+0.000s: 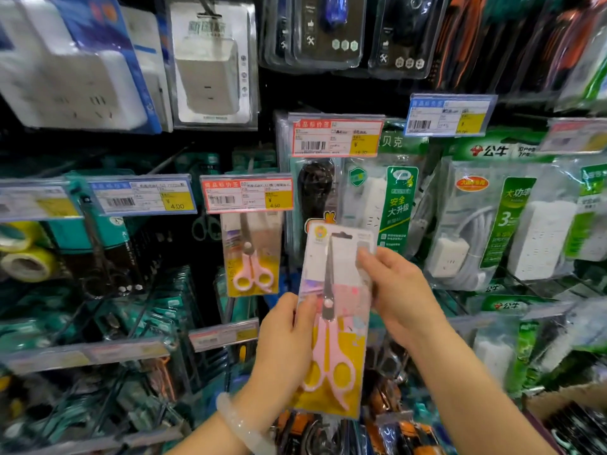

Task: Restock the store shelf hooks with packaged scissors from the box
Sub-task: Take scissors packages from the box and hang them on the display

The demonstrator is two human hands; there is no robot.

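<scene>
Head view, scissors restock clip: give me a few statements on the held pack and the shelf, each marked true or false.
1. Both hands hold one scissors pack. True: the left hand grips its left edge, the right hand its right edge.
2. The held scissors have blue handles. False: they are pink.
3. A matching pink scissors pack already hangs on the shelf, left of the held one. True.
4. The held pack already hangs on a hook. False: it is in front of the shelf, in the hands.
5. The left wrist wears a bracelet. True.
</scene>
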